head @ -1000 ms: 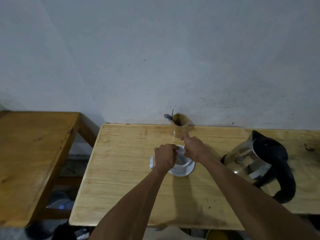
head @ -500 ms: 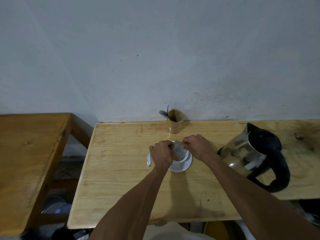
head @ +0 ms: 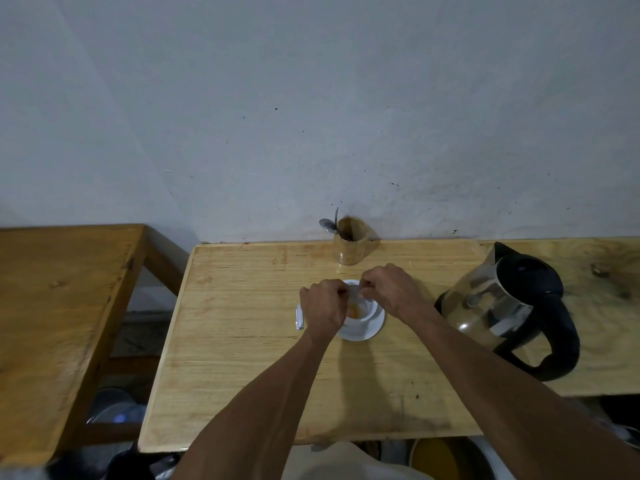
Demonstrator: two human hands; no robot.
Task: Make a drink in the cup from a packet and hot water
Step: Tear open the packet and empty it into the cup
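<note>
A white cup [head: 363, 311] stands on a white saucer [head: 375, 327] near the middle of the light wooden table [head: 242, 341]. Orange-brown powder or liquid shows inside the cup. My left hand [head: 325, 308] and my right hand [head: 391, 289] are both over the cup's rim, pinching a small pale packet [head: 355, 292] between their fingertips. Most of the packet is hidden by my fingers. A black and clear electric kettle [head: 509, 310] sits to the right of the cup.
A small white packet or wrapper [head: 299, 317] lies on the table left of the saucer. A wooden holder [head: 351, 245] with a metal spoon [head: 328, 225] stands at the back by the wall. A darker wooden table [head: 59, 306] is at the left.
My right hand drew back from near the wooden holder to the cup and closed on the packet with my left hand. The view shifted slightly.
</note>
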